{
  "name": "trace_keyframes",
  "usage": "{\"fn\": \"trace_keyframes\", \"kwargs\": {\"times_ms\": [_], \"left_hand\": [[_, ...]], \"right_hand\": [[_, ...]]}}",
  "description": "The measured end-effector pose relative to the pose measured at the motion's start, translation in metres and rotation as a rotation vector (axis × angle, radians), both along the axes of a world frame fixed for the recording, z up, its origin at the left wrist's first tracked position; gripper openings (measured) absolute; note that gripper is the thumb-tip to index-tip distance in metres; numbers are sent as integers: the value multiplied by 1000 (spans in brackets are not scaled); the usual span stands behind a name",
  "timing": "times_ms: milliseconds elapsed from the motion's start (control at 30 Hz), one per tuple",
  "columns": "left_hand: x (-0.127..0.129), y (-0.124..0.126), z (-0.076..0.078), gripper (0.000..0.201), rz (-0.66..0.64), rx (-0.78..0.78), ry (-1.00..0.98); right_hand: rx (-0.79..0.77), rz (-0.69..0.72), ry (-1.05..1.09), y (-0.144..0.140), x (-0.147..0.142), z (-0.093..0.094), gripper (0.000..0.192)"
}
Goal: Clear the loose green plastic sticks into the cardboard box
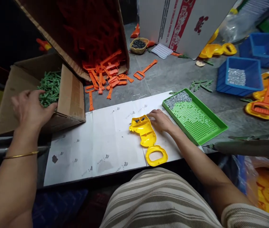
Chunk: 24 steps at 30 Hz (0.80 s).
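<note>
My left hand (pixel 31 106) reaches over the cardboard box (pixel 72 91) at the left, thumb and index finger spread wide beside a heap of small green plastic parts (pixel 50 88) inside. Nothing shows between those fingers. On the white board (pixel 77 148) lies a yellow plastic shell half (pixel 146 134), hollow side up, with a ring-shaped handle toward me. Two small dark pieces (pixel 140 120) sit in its far end. My right hand (pixel 160 121) rests at the shell's far right edge, fingers loosely stretched out and fingertips at the rim; the thumb is partly hidden.
A green perforated tray (pixel 205 131) holds small silver pieces at the right. Orange handled parts (pixel 112 74) spill from a large carton at the back. Beyond are a small bowl (pixel 139 46) of dark pieces, a blue bin (pixel 237 76) and more yellow shells (pixel 211 50).
</note>
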<state>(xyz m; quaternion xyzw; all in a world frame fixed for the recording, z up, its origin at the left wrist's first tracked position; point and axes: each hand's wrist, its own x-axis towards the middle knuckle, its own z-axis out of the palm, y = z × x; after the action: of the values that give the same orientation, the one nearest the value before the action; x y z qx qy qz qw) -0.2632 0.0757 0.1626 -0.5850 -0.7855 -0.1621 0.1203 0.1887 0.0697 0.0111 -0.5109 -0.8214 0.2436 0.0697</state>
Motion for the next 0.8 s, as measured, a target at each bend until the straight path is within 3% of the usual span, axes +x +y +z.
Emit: {"fn": "trace_keyframes", "kwargs": {"times_ms": [67,167,267,367,533,667,800], "left_hand": [[15,-8,-9,49,-125,-4,-13],[83,-25,-53,43,-457,-104,-231],[162,-41,-103,63,-577,-285,-484],[208,-43,-134,79,-629,-387,-644],[214,-8,-146,75,-593,-362,-849],[209,17,-149,74,-520,-384,-917],[205,21,-158,71,-509,-396,-898]], "right_hand": [[-22,-45,-9,0,-2,-5,33],[1,-159,-45,0,-2,-6,32],[-21,-232,-82,-4,2,3,30],[-23,-263,-39,-3,10,17,31],[193,-469,-15,28,29,36,34],[105,-510,-67,52,37,38,27],[106,-522,-19,53,41,34,21]]}}
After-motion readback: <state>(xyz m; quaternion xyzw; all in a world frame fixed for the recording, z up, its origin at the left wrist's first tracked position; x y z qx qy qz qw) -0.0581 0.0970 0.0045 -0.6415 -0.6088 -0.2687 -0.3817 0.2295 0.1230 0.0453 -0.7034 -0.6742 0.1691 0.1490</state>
